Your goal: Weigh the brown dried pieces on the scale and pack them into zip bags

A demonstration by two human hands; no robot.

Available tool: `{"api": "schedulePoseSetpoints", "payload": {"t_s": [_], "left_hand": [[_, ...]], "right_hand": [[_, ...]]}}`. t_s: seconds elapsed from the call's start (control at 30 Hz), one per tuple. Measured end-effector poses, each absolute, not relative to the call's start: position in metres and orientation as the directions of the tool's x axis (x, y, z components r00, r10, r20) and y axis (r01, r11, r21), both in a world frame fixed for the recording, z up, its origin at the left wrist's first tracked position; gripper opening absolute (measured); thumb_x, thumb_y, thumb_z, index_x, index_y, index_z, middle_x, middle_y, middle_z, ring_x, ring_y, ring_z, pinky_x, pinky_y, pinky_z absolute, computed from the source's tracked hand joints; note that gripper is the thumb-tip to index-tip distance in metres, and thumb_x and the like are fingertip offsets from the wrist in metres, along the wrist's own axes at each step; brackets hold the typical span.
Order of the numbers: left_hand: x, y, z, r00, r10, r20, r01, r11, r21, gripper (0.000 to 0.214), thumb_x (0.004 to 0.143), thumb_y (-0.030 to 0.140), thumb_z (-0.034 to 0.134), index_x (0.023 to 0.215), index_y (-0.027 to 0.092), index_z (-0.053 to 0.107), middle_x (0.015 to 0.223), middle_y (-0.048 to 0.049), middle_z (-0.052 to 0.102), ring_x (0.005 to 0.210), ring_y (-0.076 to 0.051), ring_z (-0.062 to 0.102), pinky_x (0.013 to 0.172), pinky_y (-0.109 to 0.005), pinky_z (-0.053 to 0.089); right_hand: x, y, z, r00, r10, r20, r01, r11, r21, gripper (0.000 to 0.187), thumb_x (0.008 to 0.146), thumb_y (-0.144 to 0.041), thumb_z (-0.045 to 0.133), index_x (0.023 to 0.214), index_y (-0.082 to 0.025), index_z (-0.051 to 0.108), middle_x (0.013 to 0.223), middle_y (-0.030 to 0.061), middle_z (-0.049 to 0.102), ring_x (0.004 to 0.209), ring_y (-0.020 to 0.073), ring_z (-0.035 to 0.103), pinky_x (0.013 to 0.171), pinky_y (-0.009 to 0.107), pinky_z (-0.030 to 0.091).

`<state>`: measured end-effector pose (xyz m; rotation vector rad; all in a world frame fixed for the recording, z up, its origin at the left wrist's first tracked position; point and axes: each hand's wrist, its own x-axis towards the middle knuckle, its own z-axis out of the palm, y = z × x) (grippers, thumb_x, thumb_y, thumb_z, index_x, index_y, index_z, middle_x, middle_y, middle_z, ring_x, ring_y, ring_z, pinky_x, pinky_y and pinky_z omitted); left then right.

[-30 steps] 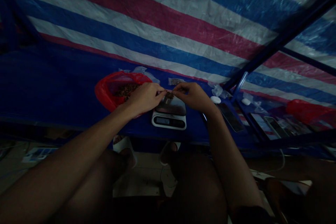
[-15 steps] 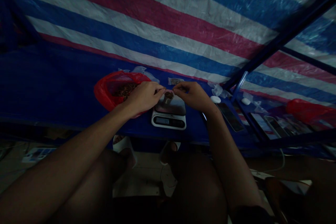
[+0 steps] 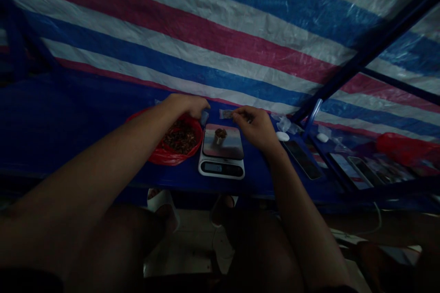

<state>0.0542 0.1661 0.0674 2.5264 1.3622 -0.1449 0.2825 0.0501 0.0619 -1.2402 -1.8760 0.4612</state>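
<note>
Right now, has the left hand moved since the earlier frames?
Yes: the left hand moved farther from the digital scale, out past the red plastic bag.

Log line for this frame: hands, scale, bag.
left hand: at clear plastic piece | right hand: at small plastic packet | digital scale: metal cup on platform | red plastic bag: holds brown pieces
</note>
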Motion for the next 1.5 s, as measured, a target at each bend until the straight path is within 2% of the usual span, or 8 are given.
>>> {"api": "schedulePoseSetpoints", "payload": {"t_s": [0.07,0.17,0.27,0.37,0.57,0.83,1.2,1.5], "left_hand": [[0.058,0.167,0.068,0.515,0.792,-0.327,0.856,-0.497,0.143,0.071,0.072,0.021,0.082,0.142,0.027,0.075,0.131,-0.0063,0.081,0.109,-0.029,0.074,0.096,-0.034,0.055],[0.060,0.166,0.066,0.508,0.803,-0.311,0.861,-0.484,0.156,0.060,0.075,0.023,0.082,0.135,0.024,0.078,0.123,-0.0069,0.083,0.108,-0.030,0.074,0.097,-0.036,0.054],[0.055,0.169,0.063,0.561,0.818,-0.130,0.821,-0.530,0.212,0.051,0.082,0.028,0.078,0.132,0.020,0.079,0.121,-0.0068,0.083,0.108,-0.026,0.074,0.099,-0.034,0.053],[0.047,0.168,0.071,0.567,0.820,0.077,0.768,-0.560,0.311,0.059,0.083,0.035,0.077,0.138,0.015,0.074,0.129,-0.0118,0.080,0.112,-0.026,0.073,0.099,-0.032,0.053],[0.031,0.124,0.106,0.559,0.797,0.231,0.675,-0.598,0.431,0.066,0.081,0.042,0.079,0.141,0.017,0.072,0.130,-0.0131,0.078,0.111,-0.028,0.074,0.095,-0.034,0.054],[0.019,0.062,0.081,0.594,0.795,0.120,0.704,-0.587,0.399,0.055,0.085,0.044,0.075,0.134,0.018,0.077,0.135,-0.0129,0.077,0.119,-0.031,0.073,0.102,-0.036,0.054],[0.027,0.050,0.063,0.649,0.732,0.207,0.657,-0.676,0.333,0.042,0.093,0.037,0.062,0.130,0.022,0.077,0.134,-0.0104,0.078,0.118,-0.028,0.073,0.101,-0.036,0.053],[0.029,0.048,0.060,0.640,0.734,0.226,0.677,-0.678,0.287,0.047,0.094,0.043,0.064,0.134,0.024,0.075,0.134,-0.0099,0.077,0.115,-0.029,0.073,0.098,-0.038,0.053]], "right_hand": [[0.282,0.050,0.062,-0.171,0.883,0.437,0.577,0.449,-0.682,0.024,0.095,-0.035,0.065,0.094,-0.017,0.079,0.080,0.0065,0.077,0.073,0.0202,0.066,0.070,0.034,0.048],[0.283,0.049,0.062,-0.169,0.879,0.446,0.587,0.454,-0.671,0.023,0.095,-0.034,0.065,0.093,-0.017,0.080,0.081,0.0073,0.077,0.074,0.0206,0.066,0.071,0.034,0.048],[0.285,0.049,0.062,-0.192,0.875,0.444,0.597,0.463,-0.655,0.022,0.095,-0.034,0.066,0.095,-0.017,0.080,0.087,0.0086,0.079,0.079,0.0220,0.068,0.073,0.035,0.050],[0.290,0.049,0.060,-0.261,0.871,0.416,0.571,0.487,-0.661,0.020,0.095,-0.033,0.067,0.100,-0.019,0.080,0.096,0.0088,0.082,0.087,0.0234,0.071,0.080,0.038,0.054],[0.302,0.051,0.052,-0.393,0.846,0.360,0.542,0.530,-0.653,0.027,0.091,-0.025,0.067,0.115,-0.018,0.078,0.118,0.0109,0.080,0.098,0.0238,0.073,0.088,0.040,0.056],[0.301,0.048,0.048,-0.486,0.848,0.212,0.588,0.496,-0.639,0.047,0.080,-0.035,0.088,0.122,-0.018,0.078,0.119,0.0113,0.080,0.104,0.0262,0.072,0.093,0.041,0.057],[0.294,0.050,0.048,-0.474,0.866,0.159,0.604,0.452,-0.657,0.031,0.081,-0.035,0.087,0.108,-0.018,0.084,0.101,0.0075,0.082,0.087,0.0209,0.070,0.081,0.035,0.054],[0.283,0.047,0.052,-0.502,0.830,0.245,0.557,0.527,-0.642,0.027,0.083,-0.033,0.082,0.105,-0.019,0.081,0.102,0.0068,0.081,0.091,0.0215,0.070,0.084,0.035,0.054]]}}
